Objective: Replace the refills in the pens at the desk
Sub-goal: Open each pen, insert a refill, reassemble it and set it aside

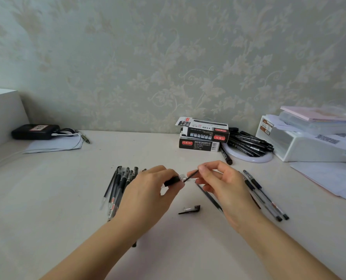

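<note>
Holding a pen barrel above the desk, the left hand has its fingers curled round the black grip end, with the clear open end pointing toward the other hand. The right hand pinches a thin black refill between thumb and forefinger; the refill slants down to the left and its lower end sits at the barrel's clear mouth. Whether the tip is already inside cannot be told.

Under and to the left of the left hand lies a loose bundle of pens and refills, spread like a fan on the desk. Below the hands, apart from both, lies a small black pen cap on its side. A second thin black refill lies on the desk, running beneath the right hand. To the right of that hand lie two pens, side by side and slanting toward the lower right.

Farther back, against the wall, stand two stacked refill boxes, the upper one with its flap open. Just right of them a heap of black markers rests on a round white lid. A white plastic bin with papers sits at the far right, and a black device with a white cable lies at the far left.
</note>
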The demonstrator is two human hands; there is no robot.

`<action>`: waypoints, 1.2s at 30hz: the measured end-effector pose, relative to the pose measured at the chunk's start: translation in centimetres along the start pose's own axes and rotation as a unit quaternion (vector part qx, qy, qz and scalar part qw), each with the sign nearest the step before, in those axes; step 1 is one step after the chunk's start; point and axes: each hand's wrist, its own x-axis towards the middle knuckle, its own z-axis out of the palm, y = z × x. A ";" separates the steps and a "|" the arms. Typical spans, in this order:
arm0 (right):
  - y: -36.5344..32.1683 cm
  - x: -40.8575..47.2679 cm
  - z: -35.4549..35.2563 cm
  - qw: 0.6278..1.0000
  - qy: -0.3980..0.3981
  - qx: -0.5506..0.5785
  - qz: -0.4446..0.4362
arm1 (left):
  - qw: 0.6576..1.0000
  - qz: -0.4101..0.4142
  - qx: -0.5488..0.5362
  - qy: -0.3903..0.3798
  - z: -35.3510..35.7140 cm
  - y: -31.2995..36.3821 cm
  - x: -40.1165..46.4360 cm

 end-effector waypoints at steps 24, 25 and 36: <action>1.2 0.2 -3.3 0.845 0.048 -0.531 -0.027 | 0.916 -0.319 0.244 -0.016 -4.8 -8.6 0.8; 1.2 0.2 -3.2 0.846 0.047 -0.530 -0.026 | 0.920 -0.308 0.241 -0.005 -4.8 -8.3 0.9; -0.2 1.0 -3.1 0.941 0.073 -0.329 0.005 | 0.994 -0.061 -0.058 -0.075 -0.6 -1.0 0.4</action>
